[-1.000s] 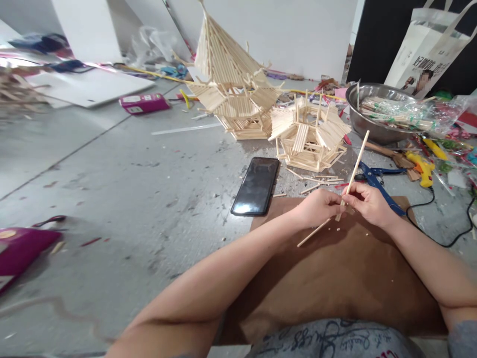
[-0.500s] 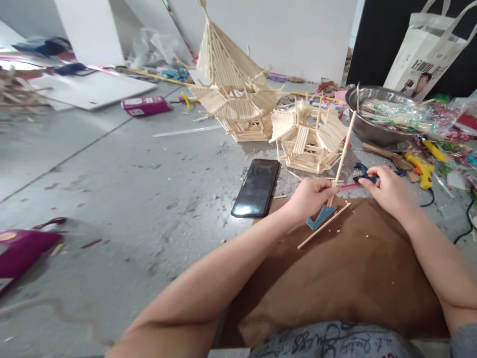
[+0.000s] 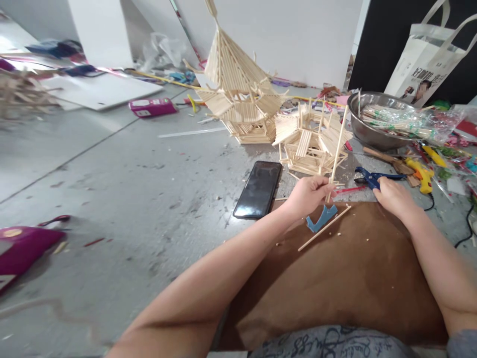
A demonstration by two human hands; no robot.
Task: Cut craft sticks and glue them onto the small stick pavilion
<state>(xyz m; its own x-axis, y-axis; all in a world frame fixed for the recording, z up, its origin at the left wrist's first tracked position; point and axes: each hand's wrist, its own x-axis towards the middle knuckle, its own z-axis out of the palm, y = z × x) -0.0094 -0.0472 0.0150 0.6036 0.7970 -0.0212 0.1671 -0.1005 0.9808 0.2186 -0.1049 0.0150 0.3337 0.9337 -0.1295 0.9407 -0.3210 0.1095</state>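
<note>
My left hand (image 3: 312,193) is closed on a thin wooden stick (image 3: 338,149), pinching it near its lower end so that it stands up at a slight tilt. A second short stick shows beside it at the fingers. My right hand (image 3: 395,198) is closed around a handle of blue cutters (image 3: 368,178), whose jaws point left, apart from the stick. Below my left hand, a blue jagged scrap (image 3: 321,219) lies on the brown board (image 3: 357,278), with a loose stick (image 3: 324,228) beside it. A stick-built model (image 3: 313,144) stands just beyond my hands.
A taller stick tower (image 3: 242,94) stands behind the model. A black phone (image 3: 258,190) lies left of my left hand. To the right are a metal bowl (image 3: 367,134) of wrapped sticks, a yellow glue gun (image 3: 421,174) with its cord, and a white bag (image 3: 421,59). Scraps litter the floor.
My right hand has shifted from the cutters' head to their handle, leaving the jaws uncovered. My left hand has moved slightly left with the stick, which now stands more upright.
</note>
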